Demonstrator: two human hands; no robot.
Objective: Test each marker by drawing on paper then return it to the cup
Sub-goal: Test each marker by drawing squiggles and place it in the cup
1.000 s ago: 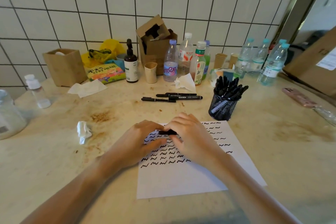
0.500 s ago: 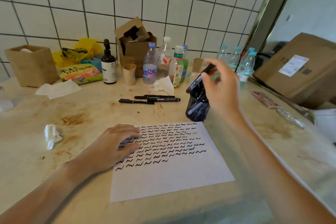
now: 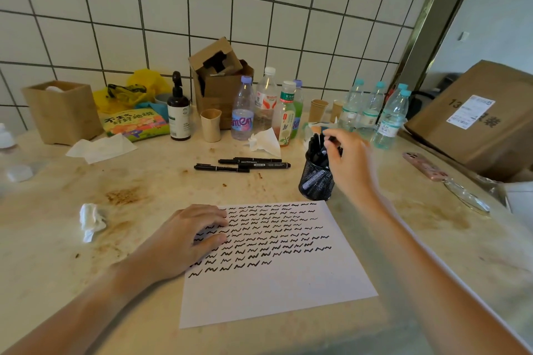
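A white sheet of paper lies on the table, its upper half filled with rows of black squiggles. My left hand rests flat on the sheet's left edge with straight fingers. Behind the sheet's top right corner stands a black mesh cup full of several black markers. My right hand hovers at the cup's right side and pinches a black marker by its top, the marker's lower part down among the others in the cup. Three more black markers lie loose on the table left of the cup.
Bottles, paper cups, a brown pump bottle and a cardboard box line the tiled wall. Crumpled tissue lies left of the paper. A pink phone and a large carton sit at the right.
My right hand left the paper, carried the marker up to the cup and lowered it into the cup. My left hand stayed flat on the sheet. The camera view shifted right.
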